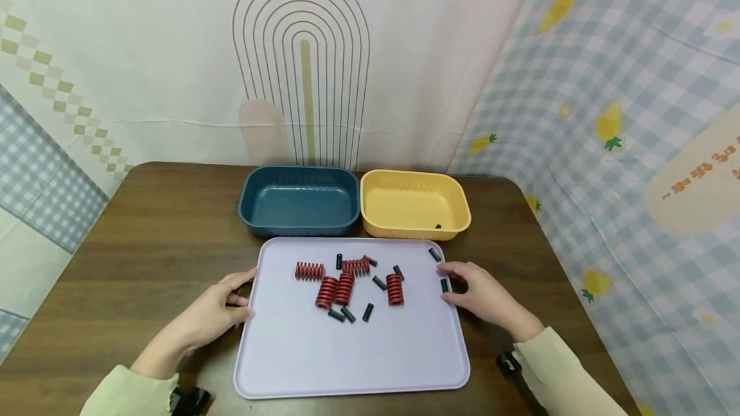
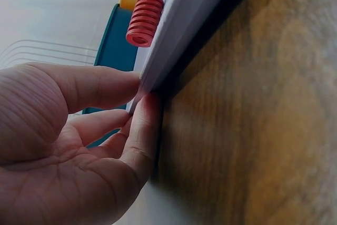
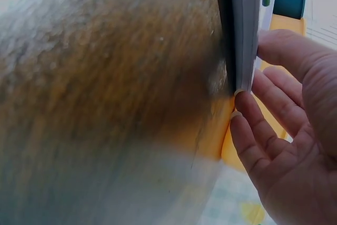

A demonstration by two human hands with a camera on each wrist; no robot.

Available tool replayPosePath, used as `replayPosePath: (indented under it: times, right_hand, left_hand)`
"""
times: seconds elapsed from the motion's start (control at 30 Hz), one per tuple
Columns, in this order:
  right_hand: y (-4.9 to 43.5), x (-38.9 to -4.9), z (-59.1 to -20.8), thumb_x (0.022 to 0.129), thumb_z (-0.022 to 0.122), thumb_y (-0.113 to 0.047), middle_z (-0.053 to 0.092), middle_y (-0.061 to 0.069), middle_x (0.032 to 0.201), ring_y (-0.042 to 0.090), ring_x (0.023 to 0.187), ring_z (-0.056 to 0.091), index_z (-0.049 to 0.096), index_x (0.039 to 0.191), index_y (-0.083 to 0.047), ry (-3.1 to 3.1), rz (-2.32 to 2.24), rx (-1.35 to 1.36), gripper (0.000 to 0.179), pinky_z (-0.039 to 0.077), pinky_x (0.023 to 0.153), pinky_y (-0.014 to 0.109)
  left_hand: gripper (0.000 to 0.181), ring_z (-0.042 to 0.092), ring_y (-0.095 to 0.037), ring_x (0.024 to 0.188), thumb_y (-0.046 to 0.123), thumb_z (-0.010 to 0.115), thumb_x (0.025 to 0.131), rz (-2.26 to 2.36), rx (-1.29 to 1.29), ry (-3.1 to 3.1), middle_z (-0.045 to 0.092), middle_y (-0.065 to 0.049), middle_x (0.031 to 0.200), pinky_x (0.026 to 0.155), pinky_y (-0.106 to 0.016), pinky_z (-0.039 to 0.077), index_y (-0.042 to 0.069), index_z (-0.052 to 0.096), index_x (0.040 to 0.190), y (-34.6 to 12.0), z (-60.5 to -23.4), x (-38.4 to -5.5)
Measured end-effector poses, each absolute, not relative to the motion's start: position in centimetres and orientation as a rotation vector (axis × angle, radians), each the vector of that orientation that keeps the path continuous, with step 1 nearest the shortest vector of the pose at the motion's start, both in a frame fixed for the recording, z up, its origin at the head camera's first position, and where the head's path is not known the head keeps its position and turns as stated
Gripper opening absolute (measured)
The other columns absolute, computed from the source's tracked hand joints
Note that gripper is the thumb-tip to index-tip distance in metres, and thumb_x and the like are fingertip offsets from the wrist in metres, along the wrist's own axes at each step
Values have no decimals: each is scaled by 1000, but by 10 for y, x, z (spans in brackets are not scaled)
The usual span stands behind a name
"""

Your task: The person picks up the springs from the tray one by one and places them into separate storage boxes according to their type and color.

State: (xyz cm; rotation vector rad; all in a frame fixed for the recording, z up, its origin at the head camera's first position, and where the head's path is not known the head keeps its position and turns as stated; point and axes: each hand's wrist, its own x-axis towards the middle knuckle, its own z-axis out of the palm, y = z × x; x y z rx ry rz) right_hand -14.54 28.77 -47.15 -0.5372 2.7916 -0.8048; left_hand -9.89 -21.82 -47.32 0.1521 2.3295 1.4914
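Note:
A pale lilac tray [image 1: 347, 361] lies on the table, carrying several thick red springs [image 1: 395, 289] and several small dark green springs [image 1: 368, 312]. My left hand [image 1: 211, 310] pinches the tray's left rim; the left wrist view shows a digit over the rim and another against its outer side. At the right rim, my right hand [image 1: 478, 291] grips the edge, its thumb [image 3: 287, 48] on the rim and fingertips at the outside. Two dark green springs [image 1: 435, 254] lie on the tray close to the right hand.
Behind the tray stand a dark blue bin [image 1: 297, 232] on the left and a yellow bin [image 1: 399, 233] on the right, side by side. A small dark piece [image 1: 438, 226] sits in the yellow one. Patterned cloth [image 1: 405, 50] hangs behind the brown table [image 1: 144, 242].

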Motion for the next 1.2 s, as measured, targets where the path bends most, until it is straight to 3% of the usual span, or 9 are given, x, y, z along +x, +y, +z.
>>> replayPosePath:
  times: [0.47,1.2]
  right_hand:
    - [283,-148,-471,87,74,-20,64,-1,119,21,111,56,66,123,-14,2834,-730,-501,38,45,94,45]
    - [269,-159,-458,89,71,-25,62,4,121,26,116,53,64,125,-10,2905,-864,-366,40,42,96,50]
  left_hand:
    - [73,53,-28,101,-1,67,87,1488,179,2315,34,-20,143,72,-28,51,4,32,151,-219,-472,-102]
    - [73,52,-27,98,-1,67,87,1510,174,2305,37,-18,140,71,-27,51,4,31,151,-221,-475,-100]
